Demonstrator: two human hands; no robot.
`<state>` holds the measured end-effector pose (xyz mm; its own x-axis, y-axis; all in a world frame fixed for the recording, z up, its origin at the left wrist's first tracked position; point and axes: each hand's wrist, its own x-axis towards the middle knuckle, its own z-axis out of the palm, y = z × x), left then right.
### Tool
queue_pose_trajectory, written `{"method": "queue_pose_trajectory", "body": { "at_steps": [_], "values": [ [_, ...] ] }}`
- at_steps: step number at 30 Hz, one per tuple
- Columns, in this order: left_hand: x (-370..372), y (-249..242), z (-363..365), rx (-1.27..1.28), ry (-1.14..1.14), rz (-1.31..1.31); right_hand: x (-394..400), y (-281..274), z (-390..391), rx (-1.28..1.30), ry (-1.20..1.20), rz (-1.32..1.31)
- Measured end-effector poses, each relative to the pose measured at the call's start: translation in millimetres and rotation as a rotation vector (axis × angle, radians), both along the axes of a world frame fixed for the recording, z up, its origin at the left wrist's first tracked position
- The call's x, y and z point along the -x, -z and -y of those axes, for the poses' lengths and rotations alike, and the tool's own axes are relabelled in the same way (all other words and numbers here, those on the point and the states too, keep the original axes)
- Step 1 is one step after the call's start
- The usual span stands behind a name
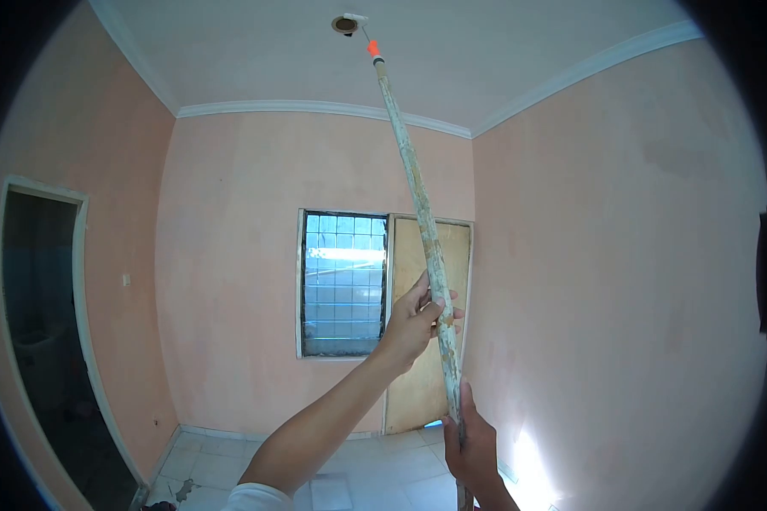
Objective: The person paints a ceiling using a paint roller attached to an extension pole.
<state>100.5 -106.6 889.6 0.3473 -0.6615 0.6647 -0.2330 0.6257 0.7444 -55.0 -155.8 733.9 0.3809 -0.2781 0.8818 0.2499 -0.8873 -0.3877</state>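
Observation:
A long, paint-spattered pole [418, 192] slants up from my hands toward the ceiling. At its top is the orange handle [373, 48] of a small paint roller, whose white roller head [357, 18] is up at the ceiling beside a round hole [344, 25]. My left hand [413, 322] wraps around the middle of the pole. Lower down, my right hand [470, 447] grips it near the bottom of the view.
Ahead, a barred window [345, 281] adjoins a wooden door [413, 375]. At left, a doorway [43, 307] opens into a dark room. White cornice [281, 107] edges the ceiling [256, 60]. Below lies a tiled floor [204, 464], and a dark object [765, 272] hangs on the right wall.

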Motion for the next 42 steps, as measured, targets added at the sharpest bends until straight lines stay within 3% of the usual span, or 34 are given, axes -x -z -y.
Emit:
{"method": "queue_pose_trajectory", "body": {
  "at_steps": [11,17,42],
  "values": [
    [-61,44,-68,0.014,0.142,0.032,-72,53,-78,0.033,0.258,-0.029],
    [-96,24,-95,0.014,0.152,-0.001,-112,37,-110,0.06,0.304,0.008],
    [-117,23,-78,0.051,0.203,0.035,-134,39,-99,0.164,0.344,0.142]
  ]
}}
